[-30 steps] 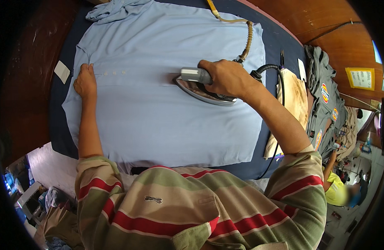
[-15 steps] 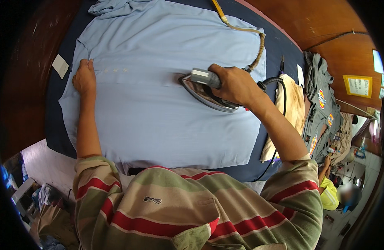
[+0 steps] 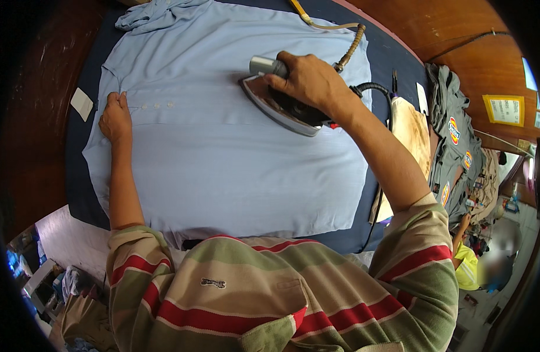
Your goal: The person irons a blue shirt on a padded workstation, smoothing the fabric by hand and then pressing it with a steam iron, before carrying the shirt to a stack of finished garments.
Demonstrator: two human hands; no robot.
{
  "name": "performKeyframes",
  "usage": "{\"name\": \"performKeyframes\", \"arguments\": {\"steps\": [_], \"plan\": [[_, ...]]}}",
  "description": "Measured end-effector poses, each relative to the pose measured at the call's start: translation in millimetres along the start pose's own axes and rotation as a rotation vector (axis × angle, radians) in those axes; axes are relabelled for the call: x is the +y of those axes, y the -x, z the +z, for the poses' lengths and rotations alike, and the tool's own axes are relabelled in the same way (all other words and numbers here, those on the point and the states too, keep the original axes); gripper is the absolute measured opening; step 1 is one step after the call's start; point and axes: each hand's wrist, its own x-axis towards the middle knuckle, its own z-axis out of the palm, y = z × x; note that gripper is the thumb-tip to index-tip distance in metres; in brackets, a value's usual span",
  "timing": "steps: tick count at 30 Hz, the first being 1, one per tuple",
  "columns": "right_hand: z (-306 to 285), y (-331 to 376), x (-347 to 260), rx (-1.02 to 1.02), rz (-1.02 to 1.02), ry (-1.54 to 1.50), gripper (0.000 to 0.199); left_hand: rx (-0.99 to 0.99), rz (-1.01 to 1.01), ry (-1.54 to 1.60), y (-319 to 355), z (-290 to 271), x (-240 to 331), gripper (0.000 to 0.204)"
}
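Note:
A light blue shirt point(image 3: 235, 176) lies spread over a dark blue padded table point(image 3: 85, 188), with a short row of pale buttons near its left side. At that left edge my left hand point(image 3: 116, 117) is closed on the shirt's fabric, thumb and fingers pinching it. My right hand point(image 3: 308, 82) is wrapped round the handle of a steam iron point(image 3: 282, 111). The iron's soleplate appears to rest on the shirt right of the middle, its tip pointing left. A hose point(image 3: 353, 47) and a black cord point(image 3: 378, 88) run from the iron.
Beyond the iron on the right lies a scorched cream cloth point(image 3: 412, 132). Several grey garments with round patches point(image 3: 449, 129) hang past it. A white card point(image 3: 82, 104) lies on the table's left. At the far right is another person in a yellow top point(image 3: 468, 267).
The iron, in my right hand, has moved away from me and slightly left across the shirt. My left hand keeps its hold at the left edge.

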Motion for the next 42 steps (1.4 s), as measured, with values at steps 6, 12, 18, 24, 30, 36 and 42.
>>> {"name": "performKeyframes", "arguments": {"steps": [6, 12, 18, 24, 30, 36, 42], "plan": [[-7, -3, 10, -0.078, -0.032, 0.003, 0.047, 0.015, 0.016, 0.008, 0, 0, 1, 0.031], [-3, 38, -1, -0.186, -0.181, 0.006, 0.036, -0.039, 0.006, -0.002, 0, -2, 2, 0.032], [-13, 106, 5, -0.220, -0.073, -0.142, 0.033, -0.044, -0.038, 0.055, -1, 0, -3, 0.035], [-30, 164, 40, -0.060, 0.474, -0.257, 0.045, -0.082, -0.070, 0.116, -1, -4, -4, 0.047], [-31, 174, 89, 0.267, 0.783, -0.180, 0.058, -0.079, -0.033, 0.042, -2, -3, -4, 0.043], [-15, 154, 125, 0.357, 0.753, -0.132, 0.047, -0.029, 0.021, 0.055, -3, 1, -10, 0.037], [-20, 151, 145, 0.348, 0.745, -0.123, 0.044, -0.005, 0.015, 0.085, -3, 4, -12, 0.035]]}}
